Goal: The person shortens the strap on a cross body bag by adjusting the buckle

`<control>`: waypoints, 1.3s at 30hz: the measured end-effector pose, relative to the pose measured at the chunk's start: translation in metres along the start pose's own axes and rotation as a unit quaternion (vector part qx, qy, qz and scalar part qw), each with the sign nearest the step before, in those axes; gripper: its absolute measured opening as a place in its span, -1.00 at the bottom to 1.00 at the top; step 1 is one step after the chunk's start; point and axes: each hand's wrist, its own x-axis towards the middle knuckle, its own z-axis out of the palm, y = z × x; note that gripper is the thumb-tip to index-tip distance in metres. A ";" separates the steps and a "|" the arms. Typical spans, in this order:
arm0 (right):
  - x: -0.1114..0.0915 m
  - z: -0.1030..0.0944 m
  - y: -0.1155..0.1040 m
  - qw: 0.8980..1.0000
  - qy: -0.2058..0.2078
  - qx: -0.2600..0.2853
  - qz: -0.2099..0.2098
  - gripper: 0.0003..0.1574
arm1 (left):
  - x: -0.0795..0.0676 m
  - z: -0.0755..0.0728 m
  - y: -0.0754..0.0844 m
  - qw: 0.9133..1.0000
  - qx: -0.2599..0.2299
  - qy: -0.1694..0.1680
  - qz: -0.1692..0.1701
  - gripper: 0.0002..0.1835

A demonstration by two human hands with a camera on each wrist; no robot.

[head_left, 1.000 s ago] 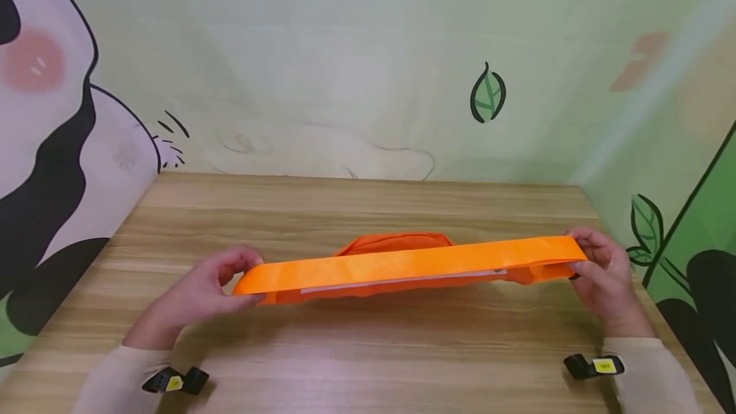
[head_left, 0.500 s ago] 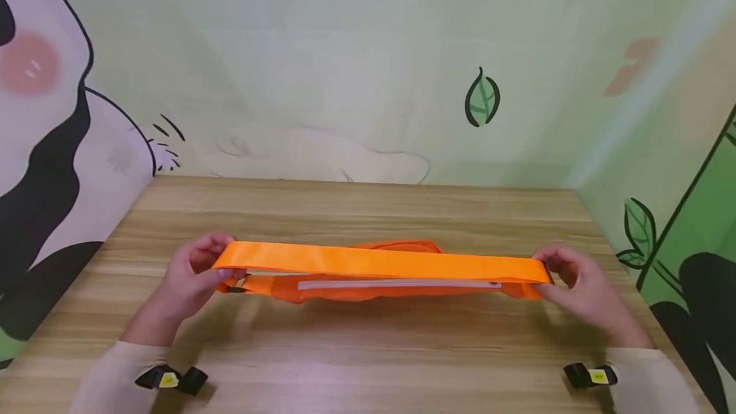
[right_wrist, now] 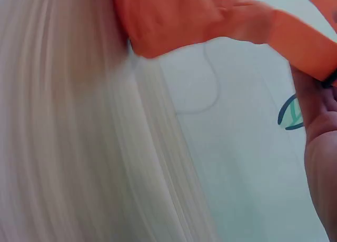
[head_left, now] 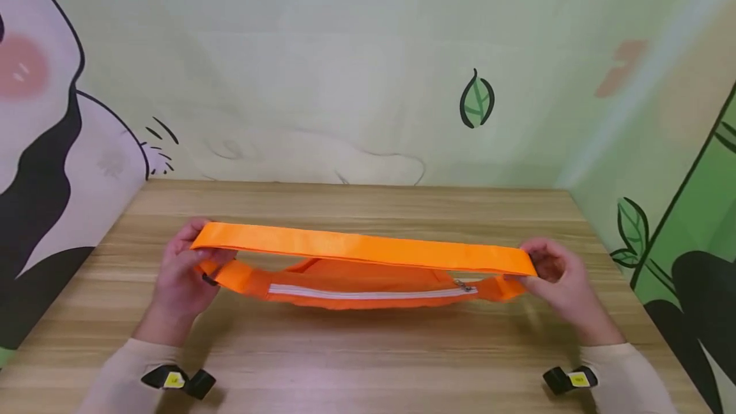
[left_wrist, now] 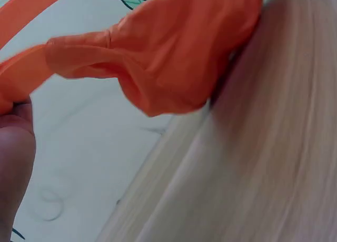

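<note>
Stretched between both hands is an orange waist bag, its pouch hanging below and behind a wide orange strap. A white zipper runs along the pouch, with a metal pull near its right end. My left hand grips the strap's left end, where a dark buckle part shows under the fingers. At the other end my right hand pinches the strap between thumb and fingers. Both wrist views show the pouch fabric sagging close over the table, with each thumb side at the strap.
A wood-grain table lies under the hands. Behind it rises a pale green wall painted with leaves and a panda figure. Black wrist cameras sit on both sleeves.
The bag and both hands have shifted left. The left end has risen relative to the right, and the pouch front with its zipper has come into fuller view below the strap.
</note>
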 end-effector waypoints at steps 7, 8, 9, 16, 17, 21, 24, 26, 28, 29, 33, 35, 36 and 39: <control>0.008 -0.002 0.009 0.954 0.000 0.294 -0.062 -0.43 | -0.009 -0.004 0.004 0.946 0.291 0.043 -0.134 -0.55; 0.009 -0.003 0.010 0.949 -0.003 0.307 -0.066 -0.47 | -0.009 -0.001 0.005 0.918 0.356 0.053 -0.165 -0.65; 0.009 -0.004 0.010 0.945 -0.008 0.320 -0.070 -0.49 | -0.009 0.003 0.006 0.886 0.415 0.061 -0.196 -0.72; 0.004 -0.013 0.006 0.970 0.005 0.240 -0.039 -0.44 | -0.010 0.013 0.009 0.805 0.546 0.040 -0.227 -0.80; 0.003 -0.014 0.005 0.976 0.008 0.214 -0.029 -0.42 | -0.011 0.012 0.011 0.818 0.532 0.048 -0.214 -0.77; 0.000 -0.021 0.001 0.997 -0.003 0.078 0.015 -0.38 | -0.016 0.003 0.018 0.892 0.418 0.067 -0.161 -0.53; -0.001 -0.025 0.001 0.998 -0.030 -0.030 0.040 -0.42 | -0.017 -0.003 0.021 0.921 0.360 0.056 -0.137 -0.45; -0.002 -0.028 0.001 0.995 -0.049 -0.073 0.047 -0.47 | -0.016 -0.005 0.021 0.920 0.367 0.040 -0.132 -0.45; -0.003 -0.031 0.002 0.992 -0.063 -0.097 0.044 -0.50 | -0.015 -0.006 0.022 0.910 0.391 0.018 -0.135 -0.44; -0.003 -0.032 0.001 0.991 -0.069 -0.103 0.041 -0.51 | -0.015 -0.006 0.022 0.905 0.403 0.006 -0.138 -0.44; -0.004 -0.034 0.001 0.988 -0.082 -0.126 0.022 -0.49 | -0.014 -0.005 0.023 0.901 0.409 -0.037 -0.142 -0.46; -0.004 -0.033 0.000 0.986 -0.083 -0.144 0.016 -0.48 | -0.014 -0.005 0.023 0.907 0.397 -0.043 -0.136 -0.45; -0.004 -0.032 0.000 0.984 -0.083 -0.155 0.014 -0.47 | -0.014 -0.005 0.024 0.909 0.393 -0.041 -0.131 -0.44; -0.003 -0.028 -0.003 0.984 -0.073 -0.162 0.023 -0.48 | -0.015 -0.006 0.025 0.920 0.373 -0.026 -0.118 -0.38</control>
